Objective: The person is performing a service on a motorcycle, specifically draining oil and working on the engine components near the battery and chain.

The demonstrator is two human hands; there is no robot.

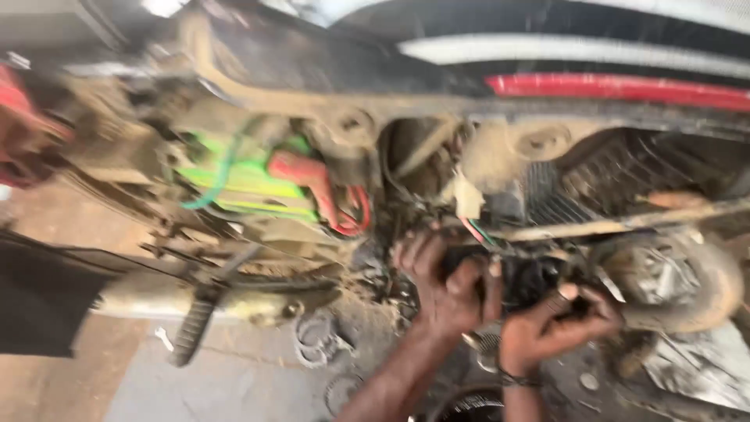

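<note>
**Both hands closed on a dark engine part under a dusty motorcycle**

The left hand (447, 291) has its grip curled round a black, greasy part (525, 280) low in the motorcycle frame (328, 101), fingers wrapped over the top and thumb pressed against its side. Just to the right, the right hand (556, 327) has its grip pressed together on the same part from below, fingers hooked under its edge. The picture is blurred, so the exact seat of the part cannot be told.

As a judgement, the step in hand is working this part within its place among the wires; any further move would call for a firm two-handed hold and care for the thin red and green wires (473, 230) just above the left grip.

Up and to the left of the grips sits a bright green box-shaped pack (250, 184) with a red cap and red cable (328, 195) beside it. Below left lie a ribbed footpeg (192, 328) and metal ring-shaped parts (316, 340) on the concrete floor (226, 383). To the right curves a dusty exhaust pipe (703, 281). No label is readable.
</note>
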